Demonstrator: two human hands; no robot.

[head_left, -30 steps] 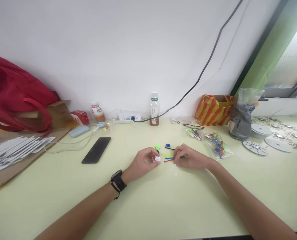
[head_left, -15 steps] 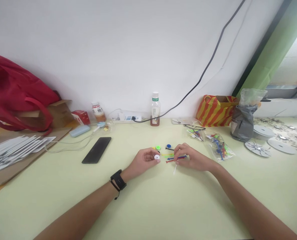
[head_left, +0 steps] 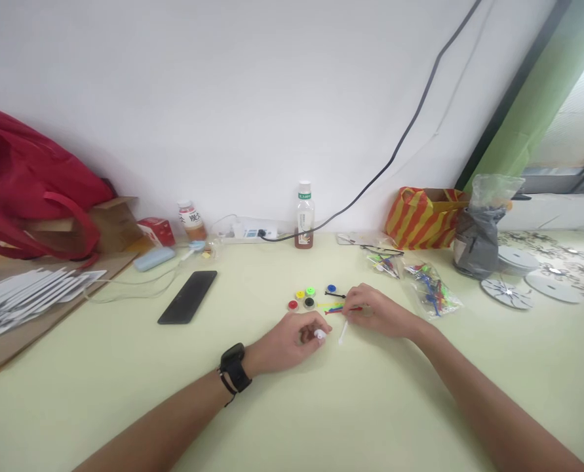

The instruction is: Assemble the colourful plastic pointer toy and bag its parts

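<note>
My left hand (head_left: 294,341) is closed, pinching a small white round plastic piece (head_left: 320,334) between thumb and fingers just above the table. Close by on the right, my right hand (head_left: 373,311) has its fingertips closed around thin plastic arrows. A red arrow (head_left: 335,312) shows on both sides of the fingers, and a white arrow (head_left: 342,333) points down from beneath them. A black arrow (head_left: 335,294) lies just behind. Between the hands and the wall are small round pieces: red (head_left: 292,305), yellow (head_left: 299,295), green (head_left: 310,292), black (head_left: 309,303) and blue (head_left: 331,288).
Clear bags of coloured parts (head_left: 432,288) lie right of my right hand. Grey discs (head_left: 505,293) are farther right. A black phone (head_left: 188,297) lies to the left. Behind stand a drink bottle (head_left: 305,216) and a striped bag (head_left: 422,216). A black cable (head_left: 409,131) crosses the wall.
My left hand has moved toward me and slightly right with the white piece, uncovering the red, yellow and black round pieces. The blue and red arrows under my right fingers sit lower.
</note>
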